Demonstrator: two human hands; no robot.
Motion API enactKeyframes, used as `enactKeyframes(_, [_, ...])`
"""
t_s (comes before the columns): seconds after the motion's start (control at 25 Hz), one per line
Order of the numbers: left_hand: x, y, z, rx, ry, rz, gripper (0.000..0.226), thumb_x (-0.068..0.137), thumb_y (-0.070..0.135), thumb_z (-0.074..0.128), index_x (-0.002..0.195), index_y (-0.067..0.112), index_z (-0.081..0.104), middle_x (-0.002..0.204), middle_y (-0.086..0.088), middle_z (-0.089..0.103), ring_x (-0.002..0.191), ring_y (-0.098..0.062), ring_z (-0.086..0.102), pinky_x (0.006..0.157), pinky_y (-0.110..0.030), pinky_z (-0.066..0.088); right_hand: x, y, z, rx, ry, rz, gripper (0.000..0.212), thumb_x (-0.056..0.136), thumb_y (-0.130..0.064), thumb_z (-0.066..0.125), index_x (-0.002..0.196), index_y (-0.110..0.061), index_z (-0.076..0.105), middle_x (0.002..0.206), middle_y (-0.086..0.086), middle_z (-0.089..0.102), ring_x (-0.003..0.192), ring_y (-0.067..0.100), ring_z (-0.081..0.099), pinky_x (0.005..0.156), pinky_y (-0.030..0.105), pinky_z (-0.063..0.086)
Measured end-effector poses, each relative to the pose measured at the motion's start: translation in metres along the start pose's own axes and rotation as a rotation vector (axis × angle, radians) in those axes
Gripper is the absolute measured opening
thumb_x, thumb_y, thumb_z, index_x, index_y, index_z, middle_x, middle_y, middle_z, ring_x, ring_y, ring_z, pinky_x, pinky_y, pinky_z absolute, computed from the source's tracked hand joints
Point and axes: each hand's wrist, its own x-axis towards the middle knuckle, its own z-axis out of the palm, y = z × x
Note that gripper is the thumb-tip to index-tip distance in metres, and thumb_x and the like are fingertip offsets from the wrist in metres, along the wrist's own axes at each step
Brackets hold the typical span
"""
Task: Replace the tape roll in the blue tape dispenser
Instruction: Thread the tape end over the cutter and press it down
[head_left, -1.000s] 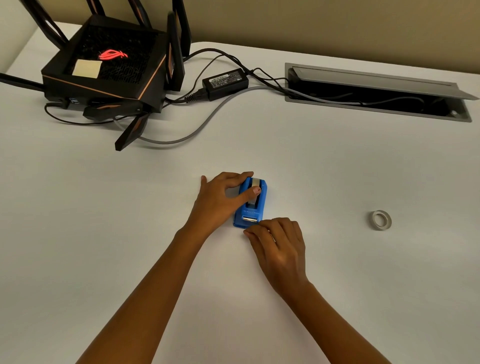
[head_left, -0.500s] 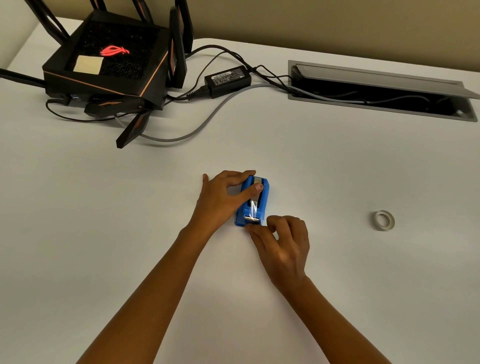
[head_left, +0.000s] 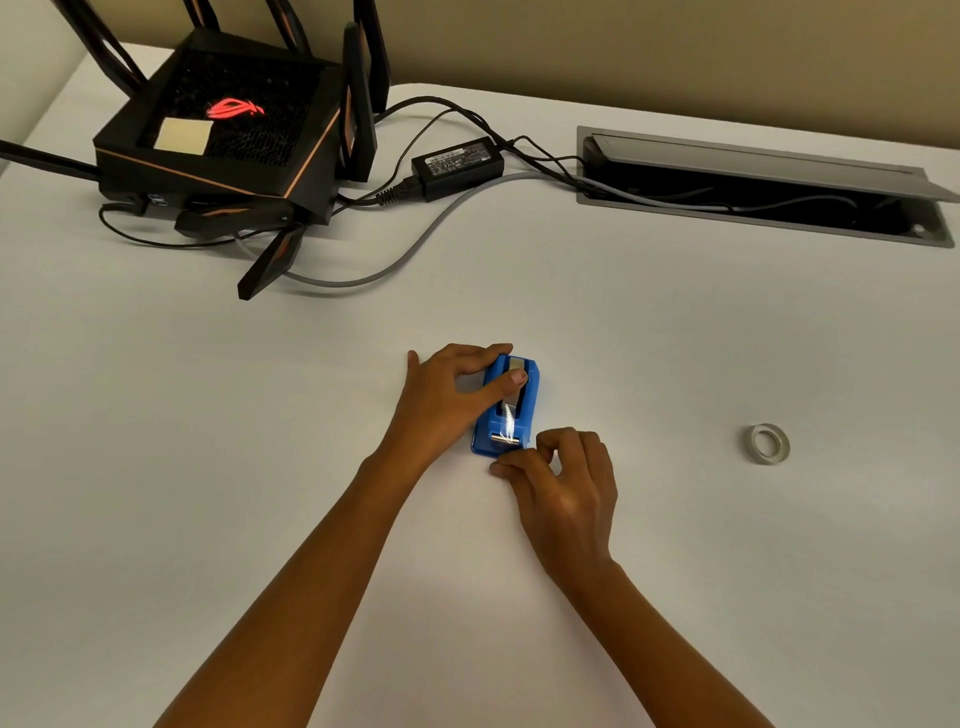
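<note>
One blue tape dispenser (head_left: 506, 410) mid-bench (head_left: 208, 415), held by left hand (head_left: 447, 400), thumb on top. Right hand (head_left: 563, 488) pinching tape at its near end, fingers now curled tighter. One spare tape roll (head_left: 769, 443) far right.

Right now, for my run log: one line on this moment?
left hand steadies blue tape dispenser | right hand at cutter end | spare tape roll lies apart
</note>
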Motion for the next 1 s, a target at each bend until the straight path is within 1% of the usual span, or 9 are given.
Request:
enactKeyframes(0.12, [0.000, 0.000, 0.000, -0.014, -0.004, 0.003, 0.045, 0.077, 0.048, 0.058, 0.119, 0.031, 0.055, 0.131, -0.001, 0.055, 0.122, -0.016, 0.047, 0.117, -0.052, 0.002, -0.004, 0.003, -0.002, 0.068, -0.026, 0.056, 0.034, 0.075, -0.043, 0.071, 0.088, -0.013, 0.060, 0.081, 0.014, 0.067, 0.078, 0.020, 0.054, 0.059, 0.028, 0.048])
enactKeyframes(0.24, [0.000, 0.000, 0.000, -0.007, -0.005, 0.001, 0.045, 0.077, 0.048, 0.057, 0.119, 0.031, 0.055, 0.131, -0.002, 0.055, 0.122, -0.016, 0.047, 0.117, -0.054, 0.005, 0.000, 0.005, -0.002, 0.141, -0.039, 0.196, 0.043, 0.070, -0.039, 0.073, 0.096, -0.014, 0.049, 0.090, 0.016, 0.065, 0.090, 0.017, 0.047, 0.067, 0.031, 0.049])
enactKeyframes(0.32, [0.000, 0.000, -0.001, -0.001, -0.003, 0.005, 0.044, 0.077, 0.048, 0.057, 0.118, 0.032, 0.055, 0.131, -0.001, 0.055, 0.122, -0.016, 0.047, 0.117, -0.054, 0.005, 0.005, 0.005, 0.000, 0.172, -0.054, 0.268, 0.046, 0.068, -0.038, 0.074, 0.097, -0.016, 0.047, 0.094, 0.016, 0.063, 0.092, 0.017, 0.048, 0.069, 0.031, 0.048])
enactKeyframes(0.44, [0.000, 0.000, 0.000, -0.007, -0.002, 0.005, 0.044, 0.077, 0.048, 0.058, 0.118, 0.032, 0.056, 0.131, 0.000, 0.055, 0.122, -0.015, 0.047, 0.117, -0.054, 0.006, 0.006, 0.006, 0.003, 0.217, -0.068, 0.315, 0.047, 0.069, -0.043, 0.072, 0.100, -0.017, 0.046, 0.098, 0.012, 0.061, 0.095, 0.016, 0.046, 0.072, 0.028, 0.044])
enactKeyframes(0.56, [0.001, 0.001, 0.000, -0.017, 0.007, -0.010, 0.043, 0.077, 0.047, 0.059, 0.117, 0.032, 0.057, 0.131, 0.000, 0.056, 0.121, -0.015, 0.047, 0.116, -0.054, 0.013, 0.004, 0.008, 0.005, 0.264, -0.118, 0.363, 0.053, 0.070, -0.043, 0.073, 0.107, -0.017, 0.046, 0.108, 0.013, 0.060, 0.105, 0.016, 0.043, 0.081, 0.030, 0.044])
enactKeyframes(0.68, [0.000, 0.001, 0.001, -0.018, 0.018, -0.012, 0.042, 0.077, 0.046, 0.060, 0.117, 0.032, 0.057, 0.130, 0.000, 0.057, 0.120, -0.013, 0.048, 0.116, -0.054, 0.012, 0.004, 0.009, 0.007, 0.326, -0.136, 0.400, 0.061, 0.069, -0.042, 0.075, 0.115, -0.017, 0.044, 0.117, 0.012, 0.058, 0.110, 0.014, 0.043, 0.089, 0.031, 0.044])
enactKeyframes(0.76, [0.001, 0.002, 0.001, -0.022, 0.014, -0.018, 0.042, 0.077, 0.047, 0.060, 0.116, 0.033, 0.057, 0.130, 0.001, 0.057, 0.119, -0.013, 0.048, 0.116, -0.054, 0.013, 0.005, 0.010, 0.008, 0.369, -0.145, 0.409, 0.065, 0.068, -0.042, 0.074, 0.119, -0.019, 0.041, 0.120, 0.008, 0.056, 0.112, 0.011, 0.043, 0.093, 0.030, 0.042])
enactKeyframes(0.92, [0.002, 0.003, 0.000, -0.045, 0.002, -0.042, 0.042, 0.077, 0.047, 0.061, 0.116, 0.032, 0.057, 0.130, 0.000, 0.056, 0.119, -0.014, 0.048, 0.114, -0.055, 0.021, 0.006, 0.014, 0.010, 0.434, -0.170, 0.460, 0.071, 0.068, -0.051, 0.072, 0.124, -0.025, 0.038, 0.122, -0.013, 0.042, 0.114, 0.002, 0.039, 0.096, 0.019, 0.034])
enactKeyframes(1.0, [0.001, 0.004, 0.000, -0.040, -0.004, -0.043, 0.043, 0.077, 0.047, 0.060, 0.117, 0.032, 0.057, 0.131, 0.000, 0.056, 0.120, -0.016, 0.048, 0.113, -0.055, 0.021, 0.005, 0.015, 0.011, 0.447, -0.182, 0.469, 0.072, 0.068, -0.054, 0.069, 0.126, -0.025, 0.038, 0.123, -0.016, 0.039, 0.114, 0.000, 0.037, 0.096, 0.016, 0.031])
